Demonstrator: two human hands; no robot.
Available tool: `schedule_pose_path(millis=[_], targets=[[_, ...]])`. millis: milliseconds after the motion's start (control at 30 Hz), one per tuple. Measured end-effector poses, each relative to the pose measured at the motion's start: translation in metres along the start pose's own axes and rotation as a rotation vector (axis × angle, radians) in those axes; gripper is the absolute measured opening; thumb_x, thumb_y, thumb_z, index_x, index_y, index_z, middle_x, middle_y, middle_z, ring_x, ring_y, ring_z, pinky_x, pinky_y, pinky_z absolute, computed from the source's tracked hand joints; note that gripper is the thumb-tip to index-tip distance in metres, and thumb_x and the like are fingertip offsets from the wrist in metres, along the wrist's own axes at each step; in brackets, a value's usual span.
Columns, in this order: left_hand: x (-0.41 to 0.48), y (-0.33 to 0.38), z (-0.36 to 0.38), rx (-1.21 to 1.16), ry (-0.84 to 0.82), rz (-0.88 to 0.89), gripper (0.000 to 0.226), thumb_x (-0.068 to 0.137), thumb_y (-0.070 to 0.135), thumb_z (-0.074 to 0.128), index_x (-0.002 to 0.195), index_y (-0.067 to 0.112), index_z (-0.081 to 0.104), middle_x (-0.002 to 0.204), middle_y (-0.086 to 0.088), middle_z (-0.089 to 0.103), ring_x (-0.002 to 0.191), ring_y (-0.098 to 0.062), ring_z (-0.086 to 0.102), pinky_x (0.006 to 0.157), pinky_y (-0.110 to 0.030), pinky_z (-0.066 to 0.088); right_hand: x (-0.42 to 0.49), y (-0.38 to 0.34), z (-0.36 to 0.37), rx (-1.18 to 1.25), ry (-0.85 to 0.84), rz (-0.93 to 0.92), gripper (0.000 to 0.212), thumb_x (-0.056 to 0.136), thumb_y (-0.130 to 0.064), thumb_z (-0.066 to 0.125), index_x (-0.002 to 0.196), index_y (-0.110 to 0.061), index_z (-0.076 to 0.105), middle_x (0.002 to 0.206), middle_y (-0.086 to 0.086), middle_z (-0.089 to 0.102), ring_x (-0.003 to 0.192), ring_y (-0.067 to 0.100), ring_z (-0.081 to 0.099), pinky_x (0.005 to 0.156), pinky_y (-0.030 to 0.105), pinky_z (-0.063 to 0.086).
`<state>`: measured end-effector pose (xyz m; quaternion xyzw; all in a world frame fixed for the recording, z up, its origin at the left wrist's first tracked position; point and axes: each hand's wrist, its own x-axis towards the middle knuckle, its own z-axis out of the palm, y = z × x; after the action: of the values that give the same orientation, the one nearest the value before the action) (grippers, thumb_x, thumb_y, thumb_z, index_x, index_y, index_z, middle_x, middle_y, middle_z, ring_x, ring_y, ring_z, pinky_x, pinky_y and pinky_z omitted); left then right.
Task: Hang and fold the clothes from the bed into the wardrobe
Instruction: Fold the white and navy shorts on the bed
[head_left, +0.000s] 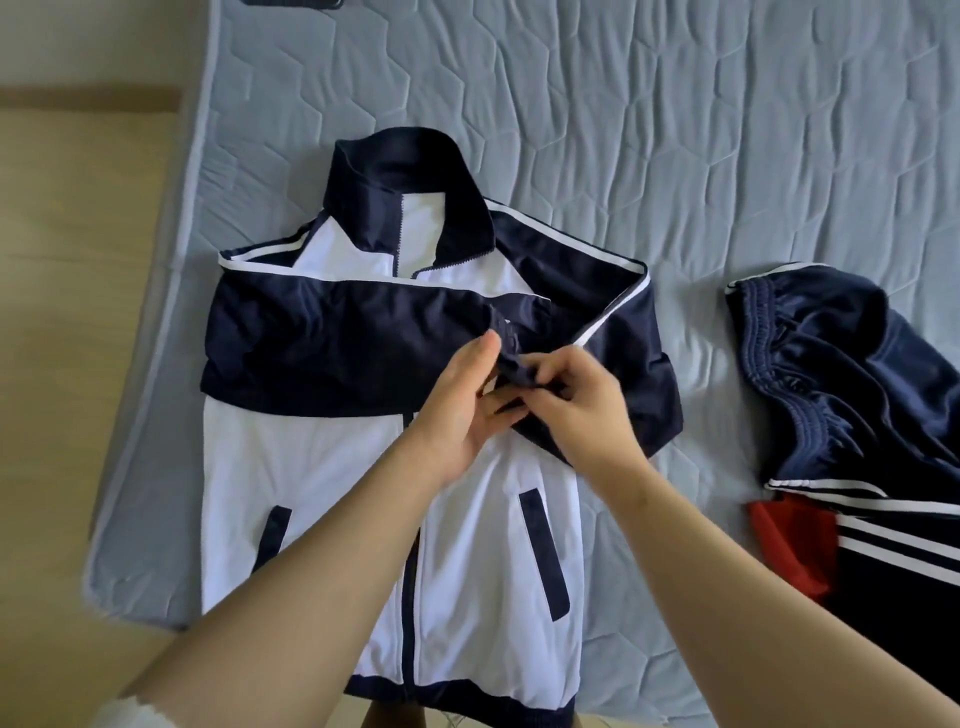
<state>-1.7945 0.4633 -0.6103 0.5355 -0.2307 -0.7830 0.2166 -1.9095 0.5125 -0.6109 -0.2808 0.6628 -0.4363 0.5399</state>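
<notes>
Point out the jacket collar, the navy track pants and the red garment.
jacket collar (400, 171), head view, navy middle of the raised collar.
navy track pants (857, 364), head view, shiny fabric beside the waistband.
red garment (789, 540), head view, its exposed red corner.

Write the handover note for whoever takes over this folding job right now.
Left-hand grip and right-hand grip: both pinch the navy sleeve cuff over the chest.
Track jacket: face up on the mattress, both sleeves folded across it.
Navy track trousers and red garment: unfolded, to the right.
Done: sleeves in.
Left: finish folding the jacket, fold the rest, move everything to the wardrobe, which is not in view.
</notes>
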Motion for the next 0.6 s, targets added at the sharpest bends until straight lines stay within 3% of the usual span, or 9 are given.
schedule_pose_path(millis=[67, 133, 267, 333, 400, 467, 533, 600], targets=[[-0.005, 0.012, -0.01, 0.004, 0.109, -0.012, 0.036, 0.084, 0.034, 0.059, 0.11, 0.009, 0.057, 0.096, -0.01, 0.065, 0.083, -0.019, 0.064, 0.072, -0.031, 0.051, -0.005, -0.001, 0.019, -0.055, -0.168, 0.048, 0.031, 0.078, 0.006, 0.06, 0.067, -0.024, 0.058, 0.099, -0.005, 0.069, 0.101, 0.01, 0.063, 0.088, 0.025, 0.049], [-0.007, 0.018, -0.024, 0.103, 0.323, -0.009, 0.013, 0.089, 0.006, 0.055, 0.1, 0.012, 0.058, 0.092, -0.012, 0.063, 0.076, -0.02, 0.061, 0.067, -0.03, 0.05, -0.01, 0.001, 0.032, -0.048, -0.216, 0.098, 0.026, 0.081, -0.003, 0.06, 0.066, -0.024, 0.065, 0.087, -0.008, 0.07, 0.09, 0.005, 0.063, 0.082, 0.019, 0.049], [-0.013, 0.043, -0.056, -0.003, 0.372, 0.153, 0.025, 0.089, -0.006, 0.049, 0.092, 0.016, 0.061, 0.085, -0.004, 0.067, 0.077, -0.016, 0.064, 0.072, -0.033, 0.053, -0.019, 0.01, 0.044, -0.272, -0.225, 0.146, 0.019, 0.082, -0.012, 0.057, 0.068, -0.02, 0.065, 0.074, -0.002, 0.068, 0.058, 0.001, 0.052, 0.052, 0.008, 0.038], [-0.019, 0.059, -0.075, -0.006, 0.387, 0.26, 0.028, 0.088, -0.004, 0.052, 0.092, 0.021, 0.063, 0.084, 0.002, 0.069, 0.079, -0.012, 0.066, 0.072, -0.031, 0.055, -0.018, 0.015, 0.051, -0.465, -0.247, 0.187, 0.018, 0.084, -0.015, 0.053, 0.073, -0.024, 0.064, 0.078, -0.003, 0.068, 0.057, 0.005, 0.05, 0.049, 0.011, 0.036], [-0.026, 0.072, -0.098, 0.048, 0.444, 0.373, 0.029, 0.088, -0.003, 0.053, 0.095, 0.024, 0.062, 0.092, 0.003, 0.068, 0.086, -0.012, 0.064, 0.078, -0.032, 0.053, -0.013, 0.015, 0.06, -0.538, -0.249, 0.291, 0.021, 0.088, -0.018, 0.048, 0.099, -0.027, 0.064, 0.097, -0.004, 0.067, 0.069, 0.007, 0.054, 0.058, 0.016, 0.041], [-0.033, 0.081, -0.12, 0.098, 0.528, 0.444, 0.029, 0.088, -0.001, 0.055, 0.093, 0.027, 0.061, 0.094, 0.003, 0.066, 0.091, -0.014, 0.063, 0.085, -0.036, 0.051, -0.007, 0.019, 0.068, -0.623, -0.283, 0.338, 0.044, 0.092, -0.02, 0.046, 0.135, -0.029, 0.043, 0.128, -0.005, 0.055, 0.102, 0.015, 0.055, 0.08, 0.026, 0.046], [-0.035, 0.086, -0.142, 0.126, 0.6, 0.477, 0.027, 0.088, 0.001, 0.055, 0.089, 0.027, 0.06, 0.092, 0.003, 0.065, 0.092, -0.019, 0.061, 0.09, -0.043, 0.049, 0.0, 0.021, 0.077, -0.769, -0.325, 0.293, 0.062, 0.093, -0.023, 0.046, 0.147, -0.032, 0.017, 0.152, -0.007, 0.027, 0.131, 0.024, 0.033, 0.1, 0.034, 0.035], [-0.034, 0.091, -0.165, 0.144, 0.651, 0.475, 0.025, 0.088, 0.002, 0.055, 0.088, 0.027, 0.059, 0.091, 0.004, 0.064, 0.093, -0.021, 0.06, 0.091, -0.046, 0.048, 0.008, 0.021, 0.089, -0.813, -0.311, 0.297, 0.066, 0.094, -0.026, 0.046, 0.148, -0.034, 0.009, 0.157, -0.009, 0.007, 0.138, 0.027, 0.019, 0.106, 0.038, 0.028]])
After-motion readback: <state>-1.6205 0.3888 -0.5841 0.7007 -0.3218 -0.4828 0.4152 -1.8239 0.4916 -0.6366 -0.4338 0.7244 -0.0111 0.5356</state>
